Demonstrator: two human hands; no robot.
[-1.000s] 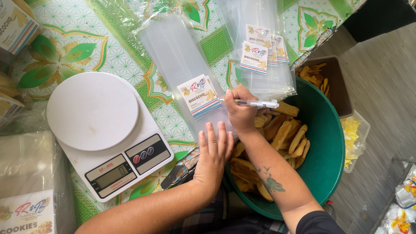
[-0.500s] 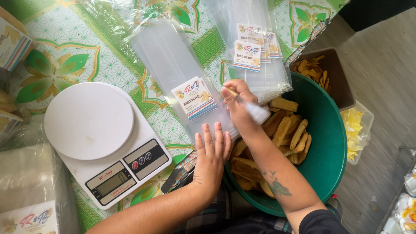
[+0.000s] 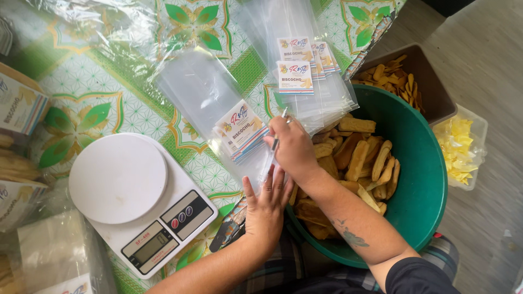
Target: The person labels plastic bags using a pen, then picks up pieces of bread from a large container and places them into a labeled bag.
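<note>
Two hands worked at the table edge. Left of both sat a white kitchen scale (image 3: 143, 200), its round platform bare, well apart from the fingers. Left hand (image 3: 265, 206) lay flat, fingers spread, pressing on the lower end of a clear labelled bag (image 3: 229, 122) that stretched up and away from it. Right hand (image 3: 295, 148), just above the left and crossing it, was closed in a pinch on a thin pen-like tool (image 3: 275, 142). Under the right forearm, a green basin (image 3: 430, 179) of long biscuits (image 3: 362, 158) overhung the table edge; open floor lay beyond.
</note>
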